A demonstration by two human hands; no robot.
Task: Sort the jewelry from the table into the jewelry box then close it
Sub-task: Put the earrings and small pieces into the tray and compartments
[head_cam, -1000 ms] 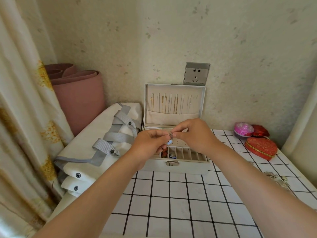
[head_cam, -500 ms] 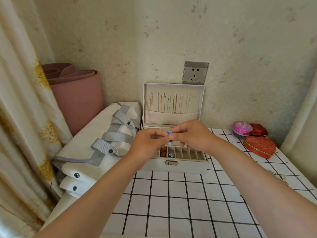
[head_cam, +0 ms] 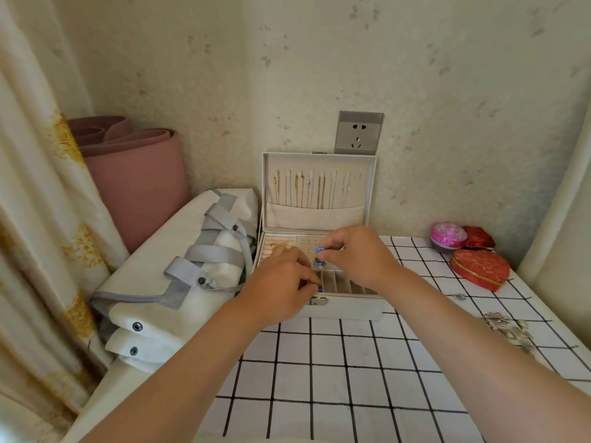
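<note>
The white jewelry box point(head_cam: 347, 306) stands open on the gridded table, its lid upright with several thin necklaces point(head_cam: 307, 190) hanging inside. My right hand point(head_cam: 358, 254) pinches a small blue-beaded piece of jewelry point(head_cam: 319, 258) above the slotted front compartments. My left hand point(head_cam: 281, 282) hovers low over the box's left front slots, fingers curled down; something blue shows at its fingertips, and whether it holds that I cannot tell. A small heap of silvery jewelry point(head_cam: 507, 327) lies on the table to the right.
A red heart-shaped box point(head_cam: 479, 270), a pink round box point(head_cam: 447, 236) and a red box point(head_cam: 478, 238) sit at the back right. A white bag with grey straps point(head_cam: 179, 270) lies left of the jewelry box, beside a rolled pink mat point(head_cam: 137, 174). A curtain hangs at left.
Both hands have dropped from in front of the lid down to the box's compartments. My left hand has moved away from the right hand, toward the front slots.
</note>
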